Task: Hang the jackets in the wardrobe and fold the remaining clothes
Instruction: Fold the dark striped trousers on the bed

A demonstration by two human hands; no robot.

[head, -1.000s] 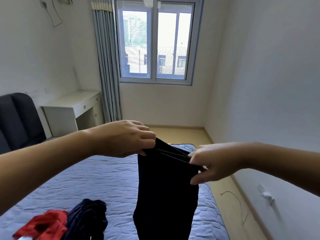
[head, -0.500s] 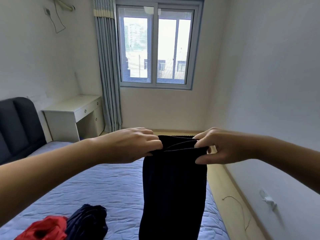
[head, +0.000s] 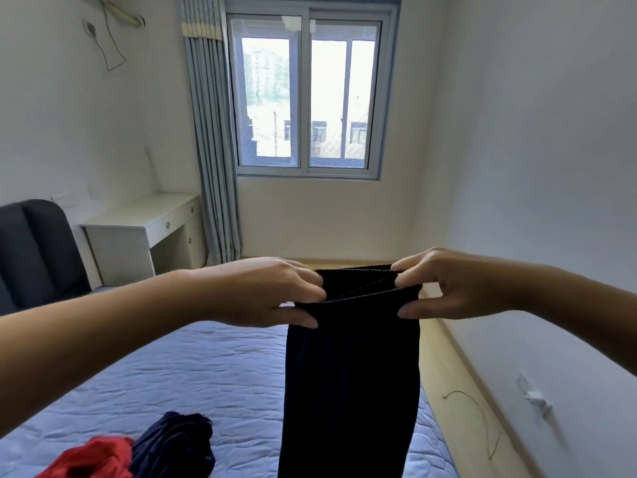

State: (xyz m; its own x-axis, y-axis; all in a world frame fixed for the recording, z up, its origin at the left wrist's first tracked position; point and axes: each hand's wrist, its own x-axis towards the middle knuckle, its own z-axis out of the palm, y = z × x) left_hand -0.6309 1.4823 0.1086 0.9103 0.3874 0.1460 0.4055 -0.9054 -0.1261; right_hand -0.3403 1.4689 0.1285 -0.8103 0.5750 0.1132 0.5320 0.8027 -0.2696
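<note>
A blue quilted bed [head: 206, 374] is seen filling the lower left of the view, with a window [head: 306, 98], a striped grey curtain [head: 210, 139] and a white desk [head: 144, 225] behind it. In front of the bed a black garment [head: 351, 391] is held up by its top edge and hangs straight down out of the frame, so its lower end cannot be seen. The left top corner is pinched between the thumb and curled fingers of the left hand [head: 272, 291], and the right corner is pinched in the same way by the right hand [head: 458, 288]; the hands are kept apart and the edge is stretched taut between them. Several layers are stacked in that edge, which suggests a fold already under way. A crumpled navy garment [head: 175, 443] and a red garment [head: 89, 458] lie touching each other near the bed's lower left, not yet folded. The stacked layers could be let slip if either pinch were loosened, and the fold would then be skewed. The unseen lower end could be bunched when the garment is laid down. A thin cable [head: 482, 426] on the floor could be caught underfoot. No brand, label or writing can be read anywhere.
</note>
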